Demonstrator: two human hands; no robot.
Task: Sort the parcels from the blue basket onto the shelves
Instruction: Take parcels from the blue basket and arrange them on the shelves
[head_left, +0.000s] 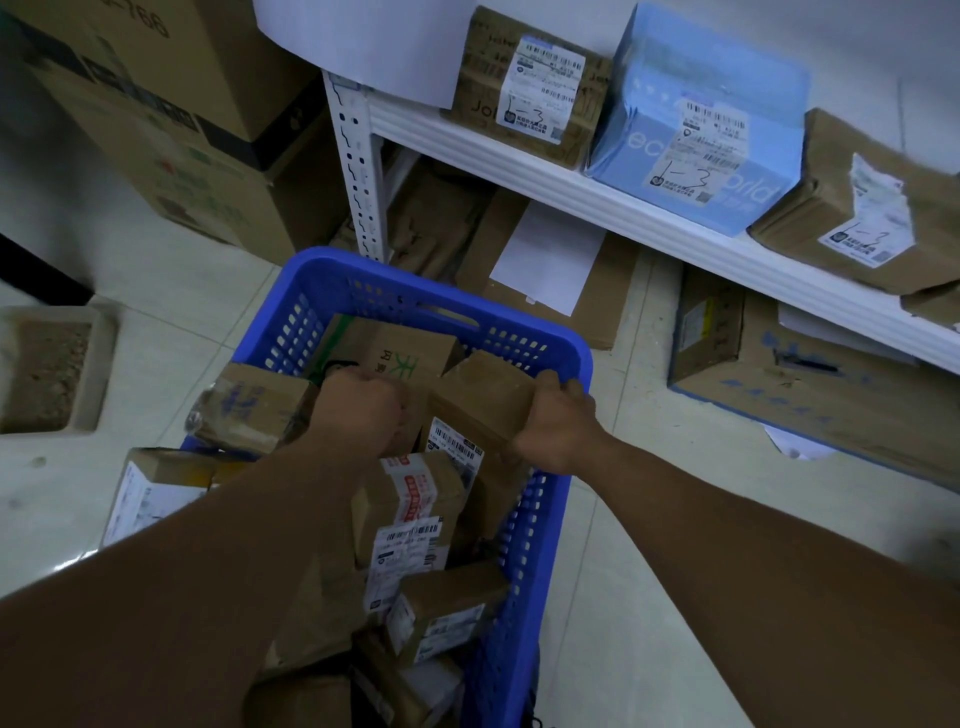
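Blue basket (332, 275) is crammed with parcels, barely any gaps. The right hand (553, 421) grips a brown parcel (488, 395) in the far right corner. There's an open floor strip (631, 374) between the basket and a carton (779, 384). On the shelf (519, 171) a brown box (524, 88), a light blue box (696, 119) and another box (852, 208) sit side by side. Flat cardboard (608, 296) lies underneath. Big cartons (171, 130) block the far left.

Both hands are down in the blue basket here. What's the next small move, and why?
Probably lift the brown parcel straight up out of the blue basket: the left hand and right hand appear to grip its sides, and other parcels crowd it.
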